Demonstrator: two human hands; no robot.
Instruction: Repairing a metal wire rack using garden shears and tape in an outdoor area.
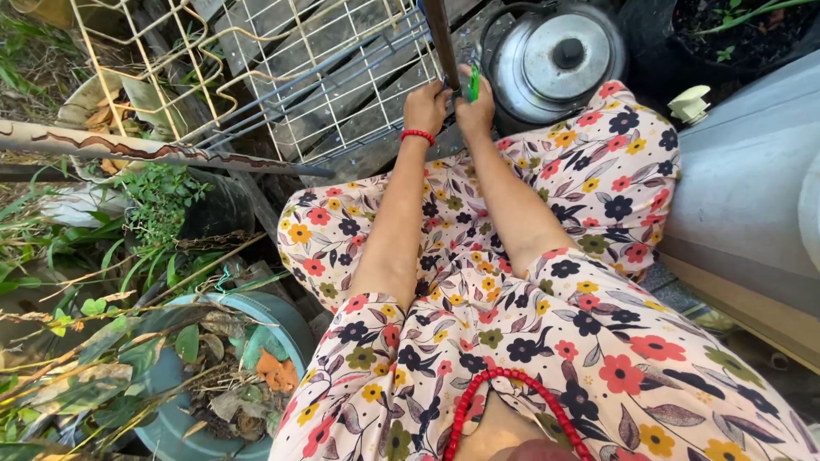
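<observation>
My left hand (425, 105), with a red bead bracelet at the wrist, is closed around a dark upright pole (439, 34) near the top of the view. My right hand (476, 107) is pressed against the same pole just beside it and grips a small green object (472, 84). Both arms reach forward over my flowered dress (530, 341). A string of red beads (504, 380) hangs at my chest. What the green thing is cannot be made out.
White and yellow wire racks (282, 77) lean over wooden boards. A metal kettle with a lid (555, 55) sits right of the hands. A teal pot with dry leaves (213, 376) and green plants (154, 205) are at the left; a grey ledge (752, 188) at the right.
</observation>
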